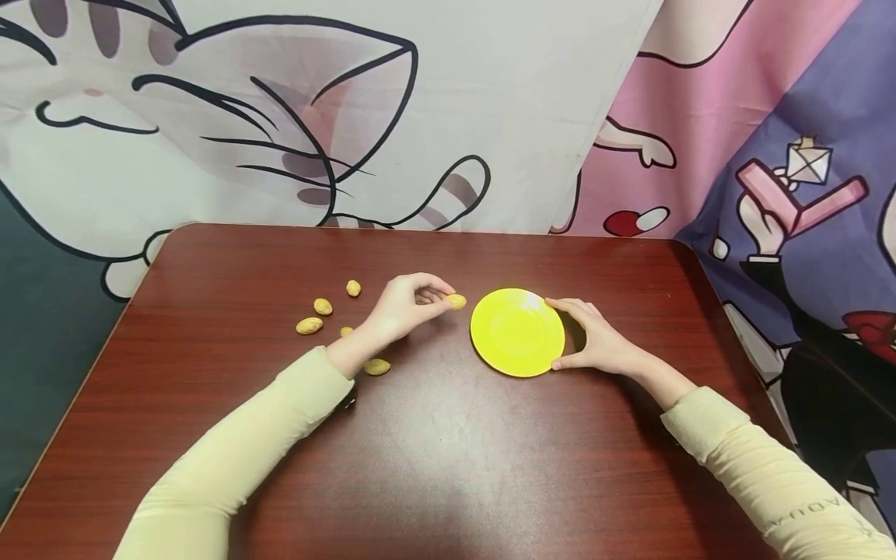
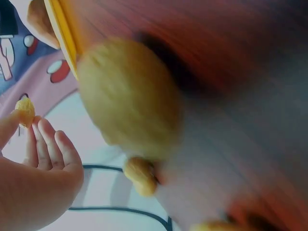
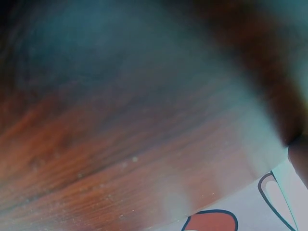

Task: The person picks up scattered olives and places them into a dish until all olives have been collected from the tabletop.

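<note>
Between thumb and fingertips my left hand [image 1: 409, 307] pinches a yellowish peanut [image 1: 456, 301] in its shell, just left of the plate. The same peanut [image 2: 25, 112] shows at the fingertips in the left wrist view. On the table lies a round, bright yellow plate [image 1: 516, 332]. My right hand [image 1: 595, 338] holds this plate at its right rim, fingers at the upper edge and thumb at the lower. Only a blurred bit of the right hand [image 3: 301, 159] enters the right wrist view.
Several more peanuts [image 1: 309, 326] lie scattered around the left wrist, one of them [image 1: 376, 366] just below it. They rest on a dark red wooden table [image 1: 448, 467]. Behind its far edge hangs a cartoon-printed cloth [image 1: 532, 117].
</note>
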`<act>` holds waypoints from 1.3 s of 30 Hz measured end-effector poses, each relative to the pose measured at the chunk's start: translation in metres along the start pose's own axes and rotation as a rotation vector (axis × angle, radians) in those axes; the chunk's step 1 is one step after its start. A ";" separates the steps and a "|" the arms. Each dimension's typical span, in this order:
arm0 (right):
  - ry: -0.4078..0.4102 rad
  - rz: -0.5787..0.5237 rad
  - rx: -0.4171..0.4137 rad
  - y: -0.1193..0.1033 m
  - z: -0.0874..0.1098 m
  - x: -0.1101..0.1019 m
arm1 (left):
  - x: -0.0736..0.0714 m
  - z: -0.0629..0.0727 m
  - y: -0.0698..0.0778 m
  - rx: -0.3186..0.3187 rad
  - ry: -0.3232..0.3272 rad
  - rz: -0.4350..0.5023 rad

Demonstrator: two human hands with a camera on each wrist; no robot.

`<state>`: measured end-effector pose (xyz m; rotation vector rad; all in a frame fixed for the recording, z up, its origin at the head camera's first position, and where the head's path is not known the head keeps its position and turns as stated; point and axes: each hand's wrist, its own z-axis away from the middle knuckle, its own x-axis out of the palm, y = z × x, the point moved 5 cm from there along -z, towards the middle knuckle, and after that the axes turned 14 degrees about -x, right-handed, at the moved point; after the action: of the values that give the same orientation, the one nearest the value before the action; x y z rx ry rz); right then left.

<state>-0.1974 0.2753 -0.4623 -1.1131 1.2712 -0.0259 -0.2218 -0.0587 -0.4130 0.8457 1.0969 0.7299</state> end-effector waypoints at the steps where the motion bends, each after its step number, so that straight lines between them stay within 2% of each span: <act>1: -0.003 0.001 0.003 0.000 0.000 0.000 | 0.004 -0.001 0.002 0.010 -0.007 0.004; 4: -0.007 0.000 0.006 0.001 0.000 0.001 | 0.016 -0.002 0.010 0.037 -0.022 0.002; 12: -0.006 -0.004 0.007 0.000 0.000 0.001 | 0.046 -0.007 0.024 0.049 -0.072 0.020; 17: -0.002 0.003 -0.002 0.002 0.000 0.002 | 0.066 -0.012 0.027 0.040 -0.082 -0.019; 23: 0.007 0.016 -0.027 0.002 0.000 0.001 | 0.086 -0.015 0.034 0.030 -0.094 -0.108; 31: 0.023 0.018 -0.057 0.000 0.000 0.001 | 0.105 -0.020 0.039 0.026 -0.111 -0.183; 39: 0.016 0.022 -0.044 0.001 0.000 0.002 | 0.111 -0.020 0.039 0.022 -0.106 -0.258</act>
<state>-0.1976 0.2745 -0.4639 -1.1385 1.3033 0.0102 -0.2114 0.0580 -0.4339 0.7361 1.0960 0.4532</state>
